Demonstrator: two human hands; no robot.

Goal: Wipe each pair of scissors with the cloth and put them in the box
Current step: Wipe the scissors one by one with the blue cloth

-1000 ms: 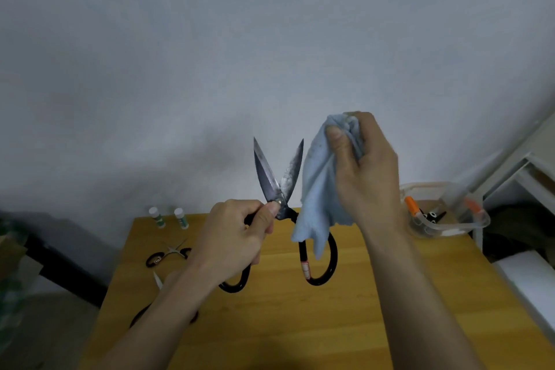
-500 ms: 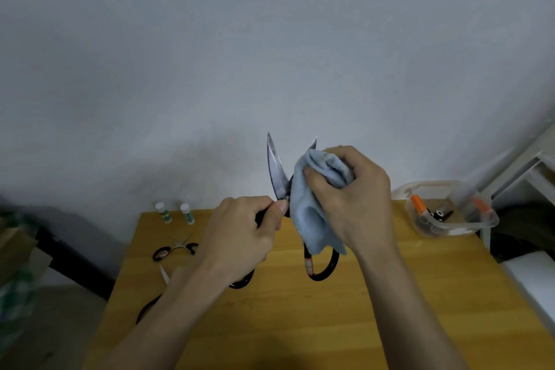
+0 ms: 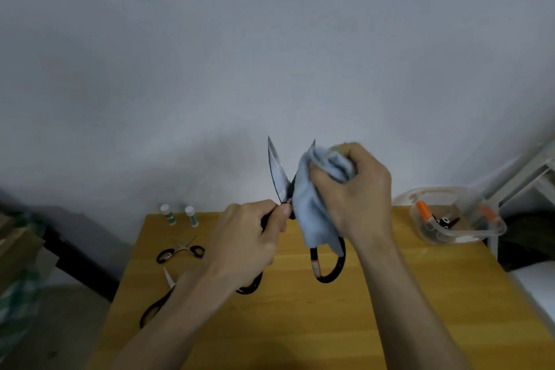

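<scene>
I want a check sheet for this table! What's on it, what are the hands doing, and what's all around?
Surface: wooden table, against a grey wall.
Job's things: big black-handled scissors held up, blades apart; blue cloth wrapped over the right blade; two more pairs lying at the table's left, small scissors and another pair partly hidden by the forearm; clear box at the right edge, already holding orange-handled things.
Clutter: two small white-capped bottles at the back.
Grip: left hand holds the scissors near the pivot; right hand clutches the cloth.
Cables: nothing seen.
Surroundings: white frame on the right.
</scene>
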